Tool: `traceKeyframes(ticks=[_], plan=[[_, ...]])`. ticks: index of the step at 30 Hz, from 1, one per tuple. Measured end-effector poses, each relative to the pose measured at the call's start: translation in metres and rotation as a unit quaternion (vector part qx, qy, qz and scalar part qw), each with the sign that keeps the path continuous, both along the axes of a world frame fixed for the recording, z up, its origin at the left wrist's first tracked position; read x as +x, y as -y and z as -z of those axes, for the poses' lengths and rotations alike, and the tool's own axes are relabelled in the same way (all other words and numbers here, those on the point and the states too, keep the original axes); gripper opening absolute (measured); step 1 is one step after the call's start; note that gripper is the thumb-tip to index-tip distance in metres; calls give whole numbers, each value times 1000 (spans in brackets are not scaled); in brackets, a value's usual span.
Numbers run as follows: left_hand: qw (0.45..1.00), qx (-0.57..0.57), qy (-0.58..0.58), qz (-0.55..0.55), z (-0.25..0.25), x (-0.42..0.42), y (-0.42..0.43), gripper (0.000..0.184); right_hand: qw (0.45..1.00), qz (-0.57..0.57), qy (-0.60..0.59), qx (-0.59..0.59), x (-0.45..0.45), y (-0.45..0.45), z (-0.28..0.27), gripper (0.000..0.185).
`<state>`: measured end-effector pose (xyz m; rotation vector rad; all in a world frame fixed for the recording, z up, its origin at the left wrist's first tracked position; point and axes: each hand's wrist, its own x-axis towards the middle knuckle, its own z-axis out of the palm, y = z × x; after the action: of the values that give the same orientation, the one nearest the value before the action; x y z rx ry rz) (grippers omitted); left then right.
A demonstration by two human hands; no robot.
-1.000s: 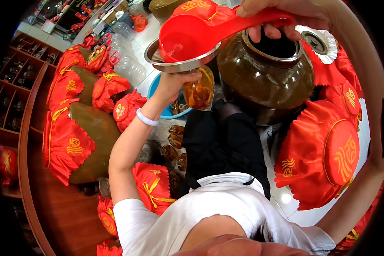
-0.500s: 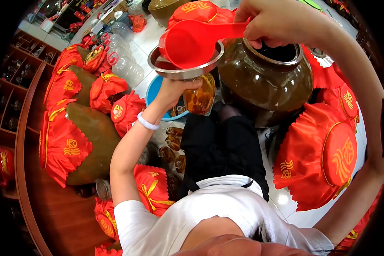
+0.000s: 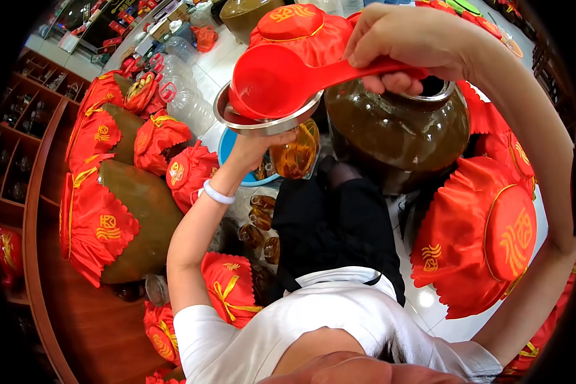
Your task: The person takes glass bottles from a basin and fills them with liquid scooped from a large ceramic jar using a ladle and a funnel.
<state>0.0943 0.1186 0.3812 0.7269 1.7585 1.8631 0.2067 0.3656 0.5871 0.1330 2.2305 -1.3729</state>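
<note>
Closed tight, our right hand point(image 3: 397, 48) grips the long handle of a red plastic ladle point(image 3: 272, 80), its bowl tipped in a round silver metal funnel point(image 3: 269, 130), while our left hand point(image 3: 256, 148) curls around the top of a clear glass bottle point(image 3: 296, 152) of amber drink just below. The bottle's neck is hidden by our left hand, and our right hand blocks part of the big shiny brown jar's point(image 3: 397, 137) mouth. Around us sit a blue plastic tub point(image 3: 227, 146) and jars with red cloth covers point(image 3: 454, 237).
</note>
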Motion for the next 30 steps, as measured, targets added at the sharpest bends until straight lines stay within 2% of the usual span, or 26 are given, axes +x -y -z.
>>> traceKeyframes(ticks=[3,4,9,11,15,16,19,25,29,30], plan=[[1000,-1,-13,-13,-2,3,-1,56,998,19,-65,-3,-4,-4,21,23],[999,8,-27,-31,-2,5,-1,57,999,-17,-37,0,-8,-6,20,31],[1000,-2,-3,-25,1,1,6,60,996,-75,-9,-38,-25,-11,33,36],[1000,-2,-6,-31,3,0,8,63,994,-24,24,-101,-39,-11,46,36],[999,-35,-7,-35,5,-8,11,68,990,-36,17,-138,-64,-6,85,35],[998,-31,-27,-49,9,-13,11,70,972,-67,41,-224,-76,-12,100,36],[997,-15,-36,-60,8,-21,13,75,968,-103,16,-229,-100,3,119,36],[997,24,-4,-67,9,-39,18,76,978,-57,-70,-186,-126,31,129,28],[999,30,-12,-44,2,-52,11,74,979,35,-94,-179,-129,35,122,24],[997,44,-39,-46,1,-56,7,63,975,62,-107,-186,-128,34,117,24]])
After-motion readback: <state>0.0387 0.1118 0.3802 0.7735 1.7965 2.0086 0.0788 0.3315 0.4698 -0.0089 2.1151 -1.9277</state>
